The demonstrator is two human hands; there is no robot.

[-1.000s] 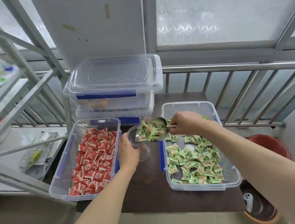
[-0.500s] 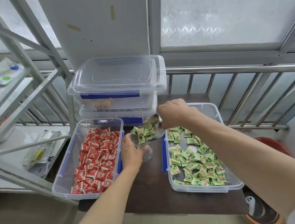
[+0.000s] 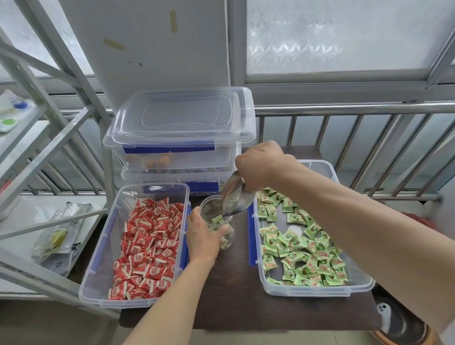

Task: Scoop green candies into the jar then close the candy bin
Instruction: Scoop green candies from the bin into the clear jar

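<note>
Between two open bins on the dark table (image 3: 233,285), clear jar (image 3: 217,222) gripped by left hand (image 3: 204,236), right hand (image 3: 264,167) tipping metal scoop (image 3: 233,195) into its mouth, green candies (image 3: 299,247) bin (image 3: 315,293) just right, red candies (image 3: 145,246) left, lidded bins (image 3: 179,126) stacked behind.

- The left hand (image 3: 204,236) wraps around a clear jar (image 3: 218,222) standing on the dark tabletop (image 3: 228,289).
- The right hand (image 3: 264,166) tips a metal scoop (image 3: 233,198) steeply into the jar's mouth; green candies (image 3: 299,250) show inside the jar.
- An open bin (image 3: 315,290) of green candies sits right of the jar, and a bin of red candies (image 3: 145,246) sits left.
</note>
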